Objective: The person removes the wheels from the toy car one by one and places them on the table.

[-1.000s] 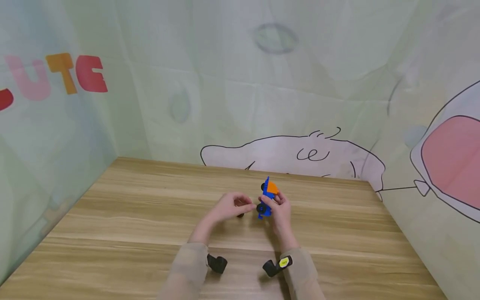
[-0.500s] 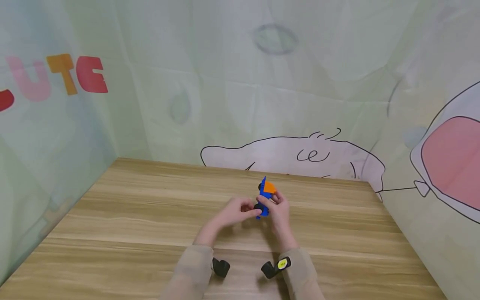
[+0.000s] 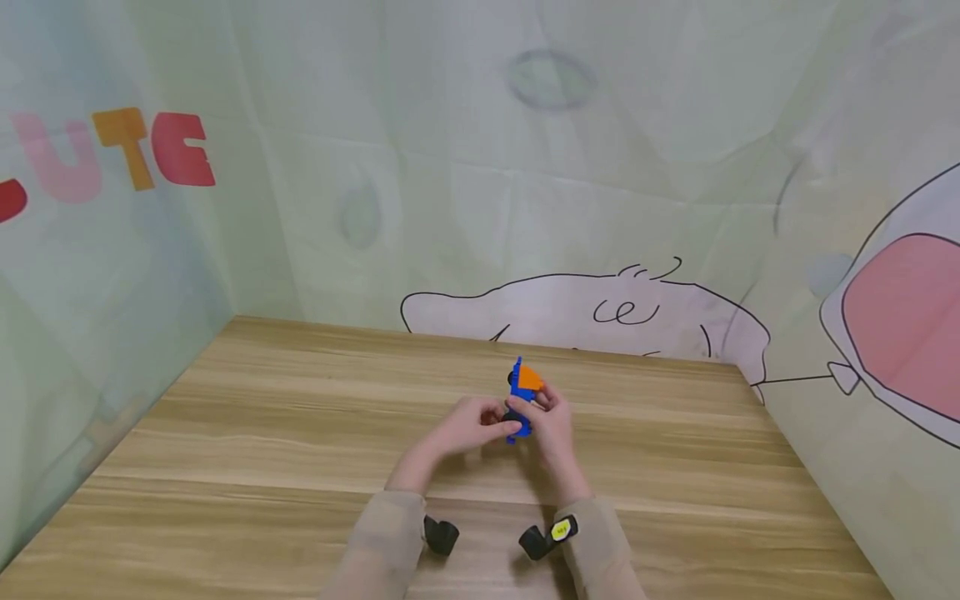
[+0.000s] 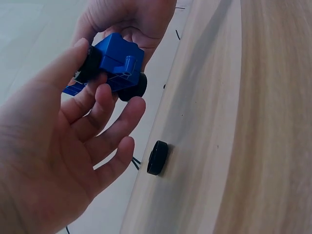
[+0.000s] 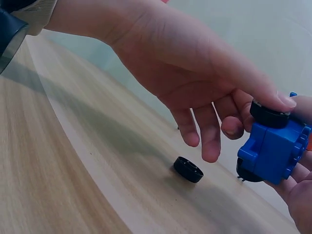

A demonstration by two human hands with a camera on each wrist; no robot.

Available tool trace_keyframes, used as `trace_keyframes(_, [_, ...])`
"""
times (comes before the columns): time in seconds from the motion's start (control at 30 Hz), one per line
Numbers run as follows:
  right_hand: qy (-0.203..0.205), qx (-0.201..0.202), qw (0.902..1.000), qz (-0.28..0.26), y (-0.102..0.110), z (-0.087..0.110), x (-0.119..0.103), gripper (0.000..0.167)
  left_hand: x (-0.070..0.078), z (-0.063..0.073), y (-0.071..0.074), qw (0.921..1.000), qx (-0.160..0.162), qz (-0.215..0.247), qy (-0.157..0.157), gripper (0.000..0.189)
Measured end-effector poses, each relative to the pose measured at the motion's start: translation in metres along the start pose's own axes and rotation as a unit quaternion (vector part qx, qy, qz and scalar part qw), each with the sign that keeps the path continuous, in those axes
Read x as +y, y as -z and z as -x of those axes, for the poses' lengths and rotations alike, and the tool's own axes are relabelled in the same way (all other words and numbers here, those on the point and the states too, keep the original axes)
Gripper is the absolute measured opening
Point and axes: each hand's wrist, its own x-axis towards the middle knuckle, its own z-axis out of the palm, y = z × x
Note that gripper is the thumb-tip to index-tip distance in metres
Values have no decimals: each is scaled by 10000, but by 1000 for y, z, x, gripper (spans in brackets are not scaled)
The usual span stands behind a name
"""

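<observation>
A blue toy truck [image 3: 521, 392] with an orange part and black wheels is held up over the table. My right hand [image 3: 552, 423] grips its body from the right, thumb across the blue side. At the truck's near end, my left hand [image 3: 467, 426] pinches a black toy wheel [image 5: 268, 116] with the thumb on its outer face and a finger behind. The left hand's other fingers are loosely bent, as the left wrist view shows. Below them a loose black wheel [image 4: 158, 158] lies on the tabletop; the left hand hides it in the head view.
The wood-grain table [image 3: 262, 400] reaches back to a pale printed cloth [image 3: 450, 167] hanging behind it. Black wrist cameras [image 3: 441, 536] sit on both sleeves, close to each other above the table.
My left hand has moved right from beside the truck to pinch its near wheel. The right hand and truck have shifted slightly left. The loose wheel has become hidden in the head view.
</observation>
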Motion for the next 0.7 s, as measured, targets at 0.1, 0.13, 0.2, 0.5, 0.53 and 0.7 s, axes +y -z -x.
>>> trace_keyframes(0.1, [-22,-36,9999,91,-1,0,0,53,0,1,1,10000,26,20,55,29])
trace_keyframes(0.13, [-14,-61,9999,105,-1,0,1,53,0,2,1,10000,34,19,30,30])
trace_keyframes(0.2, [2,-132,9998,170,-1,0,2,53,-1,2,2,10000,40,8,-10,31])
trace_keyframes(0.5, [1,-269,9990,368,-2,2,2,52,-4,3,3,9998,13,-39,-185,31])
trace_keyframes(0.53, [28,-281,9989,380,-2,3,2,52,-4,3,3,9997,1,-29,-230,30])
trace_keyframes(0.7, [14,-225,9994,265,-3,2,2,52,-5,3,4,9991,-37,-18,-416,29])
